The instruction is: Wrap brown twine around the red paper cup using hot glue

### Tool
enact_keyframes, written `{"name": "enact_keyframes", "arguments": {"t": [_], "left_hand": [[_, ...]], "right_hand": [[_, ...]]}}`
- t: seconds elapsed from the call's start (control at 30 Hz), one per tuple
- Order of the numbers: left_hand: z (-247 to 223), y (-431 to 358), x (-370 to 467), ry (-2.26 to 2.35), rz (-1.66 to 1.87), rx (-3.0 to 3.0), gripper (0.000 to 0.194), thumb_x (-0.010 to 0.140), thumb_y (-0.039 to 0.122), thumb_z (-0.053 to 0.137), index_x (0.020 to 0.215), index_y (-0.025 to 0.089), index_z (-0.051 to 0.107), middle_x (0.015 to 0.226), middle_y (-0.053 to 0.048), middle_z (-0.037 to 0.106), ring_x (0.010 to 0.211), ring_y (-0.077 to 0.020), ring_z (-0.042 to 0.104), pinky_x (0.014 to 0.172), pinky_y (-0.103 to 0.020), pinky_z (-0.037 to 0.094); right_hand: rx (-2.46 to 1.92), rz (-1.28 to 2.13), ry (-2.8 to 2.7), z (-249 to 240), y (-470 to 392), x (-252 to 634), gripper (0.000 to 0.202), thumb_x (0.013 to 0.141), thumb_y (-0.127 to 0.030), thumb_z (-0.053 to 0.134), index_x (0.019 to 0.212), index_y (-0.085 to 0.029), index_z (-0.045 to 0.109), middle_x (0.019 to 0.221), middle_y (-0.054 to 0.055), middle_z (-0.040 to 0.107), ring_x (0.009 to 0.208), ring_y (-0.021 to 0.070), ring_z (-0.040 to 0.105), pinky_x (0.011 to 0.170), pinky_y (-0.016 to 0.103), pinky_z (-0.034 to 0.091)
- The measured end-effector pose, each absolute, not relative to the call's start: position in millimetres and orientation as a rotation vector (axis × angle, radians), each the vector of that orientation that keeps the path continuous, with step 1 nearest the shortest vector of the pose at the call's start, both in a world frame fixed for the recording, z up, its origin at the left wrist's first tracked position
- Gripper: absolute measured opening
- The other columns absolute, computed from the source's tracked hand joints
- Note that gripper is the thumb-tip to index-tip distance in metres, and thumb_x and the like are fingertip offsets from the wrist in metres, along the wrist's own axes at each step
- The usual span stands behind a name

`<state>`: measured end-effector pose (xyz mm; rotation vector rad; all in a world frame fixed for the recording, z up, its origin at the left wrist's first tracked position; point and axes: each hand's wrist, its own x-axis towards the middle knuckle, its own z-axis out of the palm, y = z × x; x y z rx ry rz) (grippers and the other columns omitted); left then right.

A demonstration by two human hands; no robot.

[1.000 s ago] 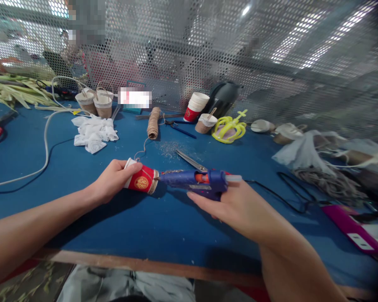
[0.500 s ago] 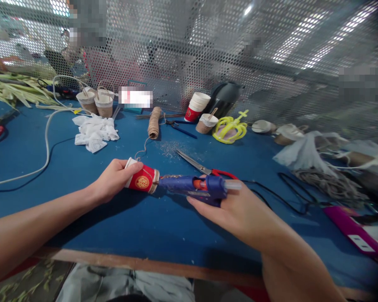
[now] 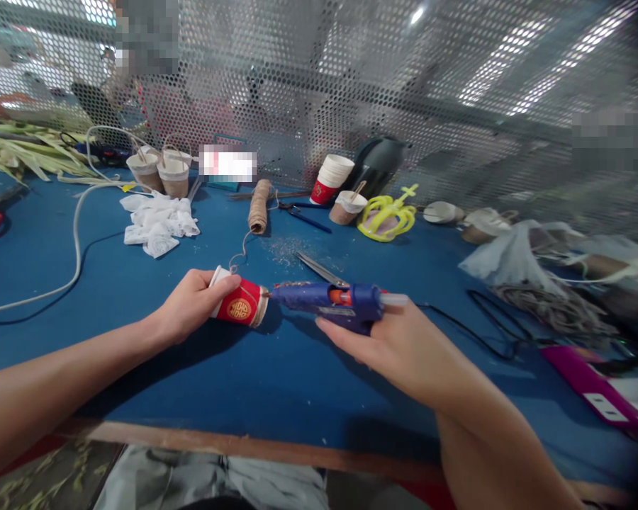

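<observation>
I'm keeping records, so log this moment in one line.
left hand: holds red cup; right hand: holds glue gun; nozzle: at cup's end

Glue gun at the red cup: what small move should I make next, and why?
Perhaps turn the cup slightly with your left hand, which grips it tilted sideways: your right hand holds the glue gun with its tip at just one spot along the cup's bottom edge.

red cup [image 3: 239, 307] held sideways, blue glue gun [image 3: 308, 299] at its base.

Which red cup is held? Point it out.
The red cup in the left hand, by the glue gun; the stacked red cups stand at the back, untouched.
</observation>
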<state>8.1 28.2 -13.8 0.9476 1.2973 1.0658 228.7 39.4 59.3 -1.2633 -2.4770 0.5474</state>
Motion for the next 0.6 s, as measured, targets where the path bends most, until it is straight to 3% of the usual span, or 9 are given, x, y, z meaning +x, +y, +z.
{"name": "enact_keyframes", "arguments": {"t": [0.23, 0.6], "left_hand": [[-15.7, 27.7, 6.5, 1.317, 1.062, 0.988, 0.034, 0.065, 0.045, 0.062, 0.065, 0.011, 0.063, 0.056, -0.001, 0.064, 0.051, -0.0128, 0.053, 0.052, -0.023, 0.037], [-14.1, 26.3, 7.7, 1.318, 1.059, 1.031, 0.032, 0.066, 0.044, 0.061, 0.063, 0.012, 0.062, 0.058, 0.000, 0.064, 0.050, -0.0104, 0.050, 0.051, -0.020, 0.035]], "right_hand": [[-1.236, 0.470, -2.503, 58.2, 41.2, 227.9, 0.019, 0.076, -0.023, 0.050, 0.058, -0.022, 0.054, 0.057, 0.000, 0.062, 0.064, 0.0160, 0.060, 0.064, 0.023, 0.047], [-1.250, 0.475, -2.497, 58.9, 40.5, 228.6, 0.013, 0.076, -0.024, 0.050, 0.072, -0.021, 0.062, 0.065, 0.001, 0.067, 0.066, 0.0178, 0.063, 0.064, 0.026, 0.048]]}}
